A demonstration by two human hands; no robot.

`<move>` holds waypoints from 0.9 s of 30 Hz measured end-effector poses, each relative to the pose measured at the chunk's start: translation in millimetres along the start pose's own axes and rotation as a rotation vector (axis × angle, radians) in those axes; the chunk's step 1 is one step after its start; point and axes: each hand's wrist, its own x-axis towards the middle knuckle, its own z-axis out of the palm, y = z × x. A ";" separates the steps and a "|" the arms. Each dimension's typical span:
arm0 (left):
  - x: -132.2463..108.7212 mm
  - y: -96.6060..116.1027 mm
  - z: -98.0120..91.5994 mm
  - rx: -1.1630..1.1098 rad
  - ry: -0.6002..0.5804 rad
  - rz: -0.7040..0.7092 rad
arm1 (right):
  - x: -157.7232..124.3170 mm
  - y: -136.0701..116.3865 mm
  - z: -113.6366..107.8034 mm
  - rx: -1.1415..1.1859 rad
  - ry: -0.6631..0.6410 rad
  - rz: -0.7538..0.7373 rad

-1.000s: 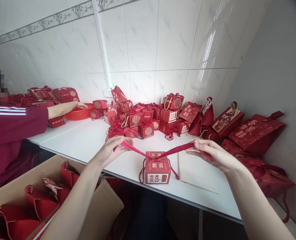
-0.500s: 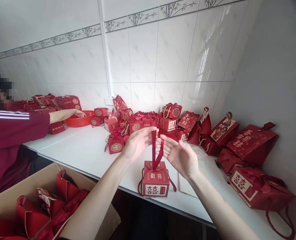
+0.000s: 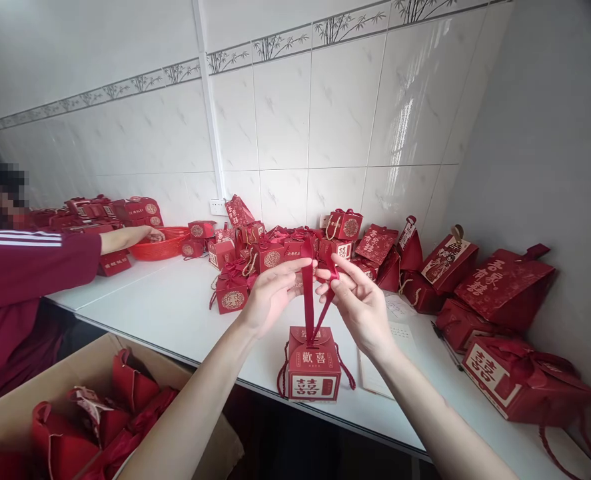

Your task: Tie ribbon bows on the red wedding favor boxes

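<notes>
A small red gift box [image 3: 313, 363] with white-panelled characters and twisted cord handles stands upright near the table's front edge. From its top rises a dark red ribbon [image 3: 308, 300] with two ends. My left hand [image 3: 275, 290] pinches the upright left end between thumb and fingers, above the box. The right end is looped over the fingers of my right hand [image 3: 358, 297], whose thumb presses against it. Both hands are apart from the box itself.
Finished-looking red boxes [image 3: 232, 293] crowd the back of the white table [image 3: 165, 307], with larger ones [image 3: 525, 380] at right. A notebook [image 3: 375, 373] and pen [image 3: 448, 347] lie there. A carton [image 3: 110, 343] of red boxes stands front left. A co-worker's arm [image 3: 125, 239] reaches into a red basket [image 3: 162, 248].
My right hand has gone from spread fingers beside the ribbon to gripping its right end, drawing it up and to the right. My left hand stays at the left end.
</notes>
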 end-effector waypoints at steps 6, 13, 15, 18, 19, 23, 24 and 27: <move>3.5 1.5 10.8 -0.010 -0.034 0.008 | 7.4 -4.3 9.1 0.032 0.056 0.028; 2.2 3.3 9.7 0.030 -0.014 0.015 | 10.1 -5.8 8.6 -0.058 0.093 0.013; 2.5 3.6 11.2 0.043 -0.010 0.007 | 11.0 -3.6 8.0 -0.108 0.121 -0.008; 1.6 4.6 13.5 0.049 -0.001 -0.005 | 11.9 -2.9 8.3 -0.140 0.138 -0.020; 0.4 5.7 12.9 0.032 0.015 -0.005 | 11.7 -4.4 7.7 -0.125 0.132 -0.017; -10.5 13.8 -7.1 -0.120 0.081 -0.057 | 6.8 -18.9 -10.0 -0.016 0.055 0.021; -14.7 15.6 -16.5 -0.131 0.081 -0.086 | 4.6 -22.6 -19.2 -0.017 0.034 0.039; -29.8 14.0 -45.7 0.051 0.129 -0.185 | -5.0 -24.9 -51.6 -0.180 0.021 0.154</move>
